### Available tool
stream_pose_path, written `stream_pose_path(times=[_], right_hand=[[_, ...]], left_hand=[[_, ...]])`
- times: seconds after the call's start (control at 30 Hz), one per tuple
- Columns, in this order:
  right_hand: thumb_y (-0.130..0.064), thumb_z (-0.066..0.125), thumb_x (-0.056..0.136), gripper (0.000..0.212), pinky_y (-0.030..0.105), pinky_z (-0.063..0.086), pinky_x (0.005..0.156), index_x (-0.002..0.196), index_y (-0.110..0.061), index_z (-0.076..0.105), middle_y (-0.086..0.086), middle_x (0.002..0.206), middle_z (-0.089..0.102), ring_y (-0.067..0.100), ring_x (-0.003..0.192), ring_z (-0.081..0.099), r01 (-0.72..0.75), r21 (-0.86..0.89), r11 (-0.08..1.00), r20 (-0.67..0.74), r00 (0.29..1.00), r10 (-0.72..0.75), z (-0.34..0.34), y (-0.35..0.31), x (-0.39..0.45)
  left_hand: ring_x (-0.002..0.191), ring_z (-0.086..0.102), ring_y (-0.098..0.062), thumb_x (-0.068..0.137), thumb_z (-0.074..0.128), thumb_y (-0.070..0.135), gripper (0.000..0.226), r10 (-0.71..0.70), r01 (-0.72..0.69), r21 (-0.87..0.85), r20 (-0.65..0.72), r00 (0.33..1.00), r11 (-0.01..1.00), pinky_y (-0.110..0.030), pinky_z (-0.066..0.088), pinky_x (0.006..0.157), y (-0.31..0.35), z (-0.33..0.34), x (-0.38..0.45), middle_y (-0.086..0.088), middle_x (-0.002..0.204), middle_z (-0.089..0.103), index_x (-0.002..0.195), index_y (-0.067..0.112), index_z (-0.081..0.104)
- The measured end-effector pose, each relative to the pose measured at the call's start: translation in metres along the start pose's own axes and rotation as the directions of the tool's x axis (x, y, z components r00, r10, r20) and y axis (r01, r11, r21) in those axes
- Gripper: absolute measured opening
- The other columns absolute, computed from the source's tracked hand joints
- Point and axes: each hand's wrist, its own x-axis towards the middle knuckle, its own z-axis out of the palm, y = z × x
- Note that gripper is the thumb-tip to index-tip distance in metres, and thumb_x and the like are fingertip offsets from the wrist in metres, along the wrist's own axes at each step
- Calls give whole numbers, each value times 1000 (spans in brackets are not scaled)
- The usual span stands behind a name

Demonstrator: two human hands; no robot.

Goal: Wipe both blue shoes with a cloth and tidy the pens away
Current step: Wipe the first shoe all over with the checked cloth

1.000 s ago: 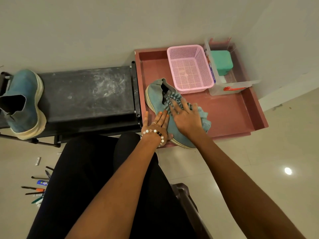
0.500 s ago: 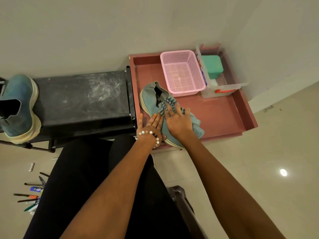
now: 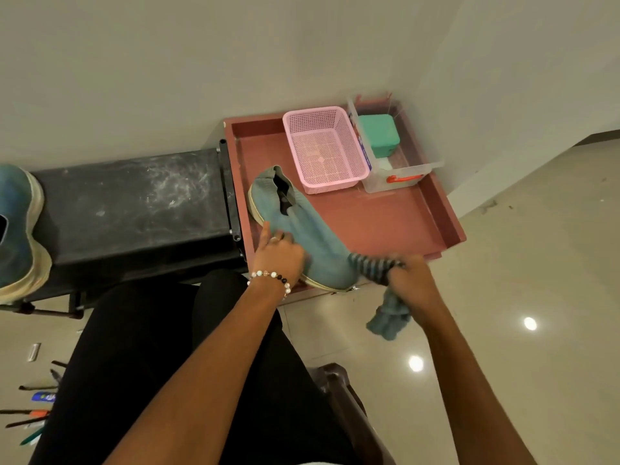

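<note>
Blue knit slip-on shoe with a cream rubber sole (image 3: pixel 302 236) lies diagonally in the reddish-brown rectangular tray (image 3: pixel 396 223), toe overhanging the tray's near edge; second blue knit shoe (image 3: pixel 18 226) rests on the scuffed black bench (image 3: pixel 134 203) at far left; pink perforated plastic basket (image 3: pixel 325 149) and clear plastic box (image 3: pixel 399 176) holding a teal rounded case (image 3: pixel 379 134) stand at the tray's back; several pens (image 3: pixel 32 411) lie scattered on the glossy tiled floor, lower left.

Change from 0.5 s ago: the striped blue-grey ribbed cloth (image 3: pixel 385 297) was spread on the shoe's upper under a flat right hand; it is now off the upper, bunched at the toe and hanging below the tray edge.

Left hand (image 3: pixel 280 255), beaded bracelet at wrist, rests on the shoe's near side, fingers curled over it, thumb raised; right hand (image 3: pixel 411 280) has its fingers clamped round the gathered cloth just beside the toe.
</note>
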Motion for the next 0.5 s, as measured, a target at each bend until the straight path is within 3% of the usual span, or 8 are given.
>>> stream_pose_path(times=[0.07,0.13,0.2,0.27,0.33,0.37,0.43,0.5], right_hand=[[11,39,80,40,28,51,69,93,-11,71,-1,76,65,18,77,61,16,196,980,-169,985,18,-5,-5,5],[7,45,84,35,21,47,67,96,-14,69,-5,79,64,13,77,57,150,231,961,-219,971,-98,8,-17,14],[3,50,85,37,20,45,74,111,-16,67,-4,97,68,13,86,57,396,3,918,-175,904,-389,27,-25,27],[-3,54,79,56,32,42,85,132,-18,54,2,130,58,25,106,50,605,-467,645,91,758,-646,52,-19,45],[-16,56,81,70,42,34,91,146,-22,32,1,154,28,34,128,33,602,-729,325,384,754,-533,70,-6,55],[-24,55,85,72,44,31,95,149,-22,22,1,158,14,35,135,24,584,-774,244,448,777,-442,74,1,57],[-27,47,92,68,48,28,101,151,-20,14,0,160,2,35,142,14,549,-809,208,455,810,-369,71,12,52],[-23,41,96,59,50,28,103,150,-17,20,-1,160,4,32,144,10,534,-831,157,454,813,-365,66,20,38]], left_hand=[[112,57,-22,99,43,22,29,88,-85,32,-144,986,996,-43,-1,119,6,-7,1,-6,120,63,117,12,63],[132,42,-27,100,41,24,43,139,-145,-30,-160,977,989,-40,-1,119,11,-7,5,-15,144,44,138,3,46],[147,10,-30,100,41,37,69,158,-163,-154,-41,987,975,-40,-2,119,15,-3,7,-18,160,4,151,-2,12],[148,-5,-29,97,41,51,87,179,-153,-190,125,976,970,-40,-2,119,14,8,6,-17,158,-15,151,0,-5],[148,-9,-26,95,36,59,91,167,-127,-182,229,959,975,-38,-6,118,11,20,6,-16,159,-15,151,2,-8],[148,-11,-24,95,35,60,91,158,-113,-187,249,956,976,-37,-7,118,9,23,7,-14,159,-17,151,3,-9],[147,-16,-19,95,36,59,91,159,-110,-206,239,958,972,-36,-7,120,8,27,8,-8,156,-28,150,6,-14],[146,-18,-17,96,36,58,90,158,-108,-224,221,962,969,-36,-6,120,8,28,9,-3,154,-33,150,9,-17]])
